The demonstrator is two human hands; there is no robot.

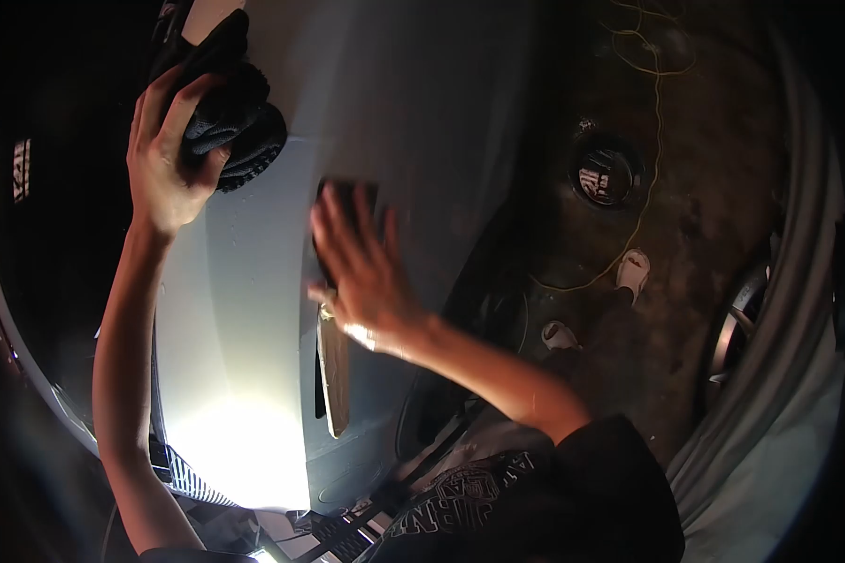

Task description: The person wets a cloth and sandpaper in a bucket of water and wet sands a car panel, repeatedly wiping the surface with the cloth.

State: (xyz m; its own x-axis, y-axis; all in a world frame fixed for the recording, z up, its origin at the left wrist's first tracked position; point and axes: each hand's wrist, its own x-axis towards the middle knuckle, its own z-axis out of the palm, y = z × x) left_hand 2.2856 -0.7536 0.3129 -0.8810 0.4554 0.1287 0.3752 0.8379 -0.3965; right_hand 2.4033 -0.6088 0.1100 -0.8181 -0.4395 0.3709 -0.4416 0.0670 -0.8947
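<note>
My left hand (174, 145) grips a bunched black knit cloth (239, 117), which looks like a glove, above the upper left of a grey car body panel (422, 141). Over the middle of that panel, my right hand (361, 263) presses down on a dark flat block (333, 192). Its fingers are spread across the block and slightly blurred by motion. Just below this hand, a narrow wooden strip (332, 385) with a dark edge lies along the panel. Whether the strip joins the block is hidden by the hand.
Bright light (239, 455) glares off the lower panel. To the right, a yellow cord (659, 141) runs over the brown floor near a dark round container (606, 174) and pale shoes (634, 270). A wheel (737, 324) and draped grey sheeting (779, 375) stand at the far right.
</note>
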